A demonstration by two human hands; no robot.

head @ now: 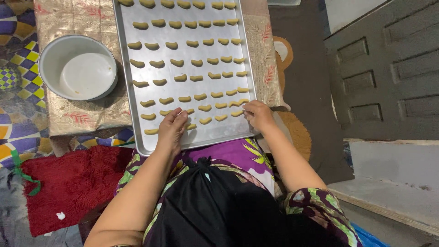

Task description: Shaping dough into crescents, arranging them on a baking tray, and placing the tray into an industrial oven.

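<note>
Both hands down at the near edge of a metal baking tray.
Left hand fingers together, flat over a crescent dough piece; right hand pinching another piece near the tray's right corner. One white bowl beside its left edge.

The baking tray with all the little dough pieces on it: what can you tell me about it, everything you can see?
The baking tray is a large rectangular sheet of dull silver metal with a low raised rim and rounded corners. It lies flat on a gold patterned cloth, its near edge over the person's lap. Rows of small, pale yellow, crescent-shaped dough pieces nearly fill it. The left hand rests on the near rows, and the right hand touches pieces by the right rim. A white bowl sits just left of it.
</note>
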